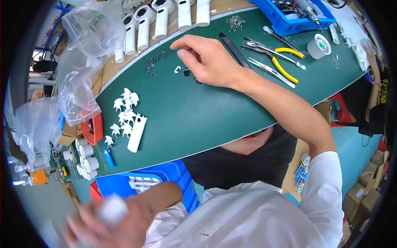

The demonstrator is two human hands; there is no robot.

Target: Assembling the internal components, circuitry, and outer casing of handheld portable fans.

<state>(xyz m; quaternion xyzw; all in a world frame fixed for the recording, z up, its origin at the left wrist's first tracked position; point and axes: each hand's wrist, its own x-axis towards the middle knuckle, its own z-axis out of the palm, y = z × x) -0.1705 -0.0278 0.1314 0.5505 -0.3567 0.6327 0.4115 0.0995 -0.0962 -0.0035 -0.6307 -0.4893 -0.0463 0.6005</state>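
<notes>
1. On the green worktop (pixel 198 111), head view: I see the right hand (pixel 209 62) reaching across from the lower right, palm down, fingers curled, thumb and forefinger pinched together at their tips. I cannot tell whether anything sits between them.
2. Small white clip (pixel 177 69) and a small dark part (pixel 187 73) lie just beside that pinch, below and slightly left of the fingertips. They are nearer this hand than the other.
3. Left hand (pixel 111 221), at the lower edge and blurred, is closed around a white rounded piece (pixel 112 210); its kind is unclear.
4. Scatter of tiny dark screws (pixel 154 63) lies left of the right hand, near the worktop's far edge.
5. White fan blades (pixel 124 111) cluster well to the left; a white elongated housing (pixel 137 133) lies beside them, long axis running toward the near edge.
6. Containers: the blue bin (pixel 175 177) below the near edge holds white parts; the blue tray (pixel 285 22) at the far right holds tools and small items.
7. Yellow-handled pliers (pixel 281 62) and tweezers (pixel 271 71) lie right of the forearm.
</notes>
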